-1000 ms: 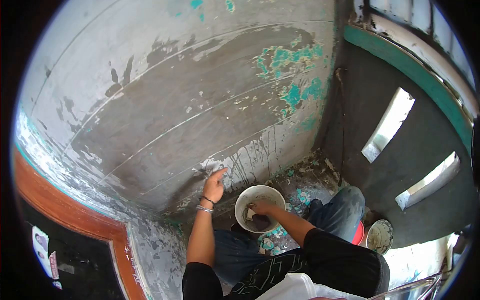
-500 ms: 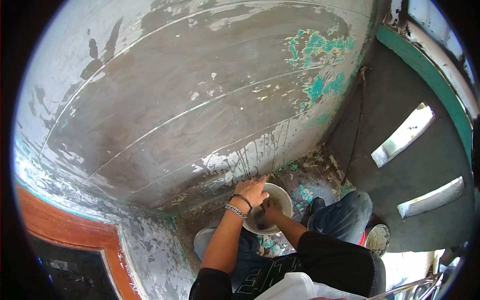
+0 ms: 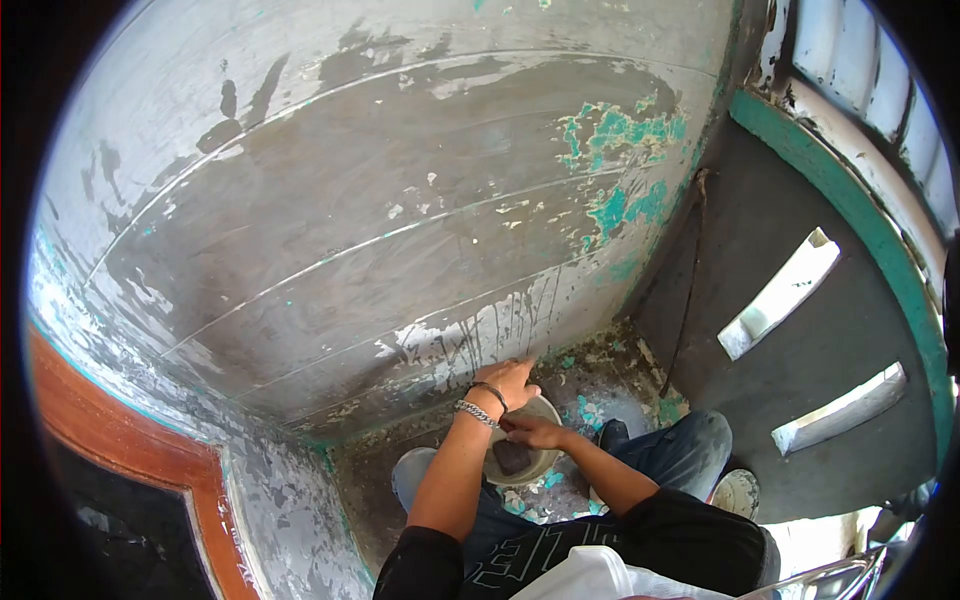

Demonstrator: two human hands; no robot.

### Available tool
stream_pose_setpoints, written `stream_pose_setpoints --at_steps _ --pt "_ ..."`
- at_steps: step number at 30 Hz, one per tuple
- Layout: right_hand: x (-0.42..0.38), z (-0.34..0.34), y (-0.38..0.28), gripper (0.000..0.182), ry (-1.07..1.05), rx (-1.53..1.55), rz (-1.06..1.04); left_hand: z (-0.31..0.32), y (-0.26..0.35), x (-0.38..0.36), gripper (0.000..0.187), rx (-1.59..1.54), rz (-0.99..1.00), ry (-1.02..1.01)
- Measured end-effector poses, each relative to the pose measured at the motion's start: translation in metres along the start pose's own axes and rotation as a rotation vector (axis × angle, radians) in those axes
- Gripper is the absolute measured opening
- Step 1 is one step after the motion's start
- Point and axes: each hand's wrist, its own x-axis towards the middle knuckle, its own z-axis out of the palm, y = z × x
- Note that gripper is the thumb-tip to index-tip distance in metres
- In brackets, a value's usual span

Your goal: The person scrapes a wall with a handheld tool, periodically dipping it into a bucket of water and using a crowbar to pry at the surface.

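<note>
A pale round bucket [image 3: 548,412] stands on the floor between my knees, with a dark patch inside it that I cannot make out. My left hand [image 3: 505,381], with a dark band and a metal bracelet at the wrist, is over the bucket's far left rim, its fingers apart and pointing toward the wall [image 3: 400,230]. Over the bucket's opening is my right hand [image 3: 533,431], its fingers reaching left beneath my left hand. The ends of those fingers are partly hidden, and whether they hold anything does not show.
Behind the bucket rises the wet, patchy wall with peeling green paint. A dark panel [image 3: 800,340] with two slots stands at the right, near a small container [image 3: 737,493]. An orange-brown frame [image 3: 130,420] runs along the left.
My right hand has risen from deep inside the bucket to its opening. My left hand stays near the rim. The view has shifted slightly.
</note>
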Motion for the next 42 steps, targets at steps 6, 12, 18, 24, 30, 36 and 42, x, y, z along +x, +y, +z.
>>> stream_pose_setpoints --at_steps 6,12,18,24,30,36,42 --pt "-0.035 -0.111 -0.084 0.049 0.76 0.25 -0.159 -0.015 -0.025 -0.004 0.044 -0.007 -0.119 0.133" --pt "0.027 -0.265 -0.234 0.055 1.554 -0.401 -0.709 -0.013 -0.027 -0.003 0.053 0.048 -0.097 0.121" --pt "0.092 -0.235 -0.327 0.054 1.643 -1.042 -0.89 -0.002 -0.043 0.006 0.062 0.014 -0.105 0.065" --pt "0.047 -0.326 -0.277 0.047 1.756 -0.951 -0.825 -0.018 -0.061 -0.037 0.07 -0.064 -0.159 0.105" --pt "0.098 -0.258 -0.323 0.043 1.701 -1.037 -0.965 -0.016 -0.072 -0.024 0.068 0.043 -0.24 0.073" --pt "0.085 -0.253 -0.324 0.04 1.436 -1.081 -1.093 0.004 -0.101 -0.038 0.073 -0.059 -0.131 0.166" --pt "0.022 -0.395 -0.156 0.057 1.962 -0.396 -0.327 -0.023 -0.105 -0.078 0.066 -0.108 -0.208 0.154"
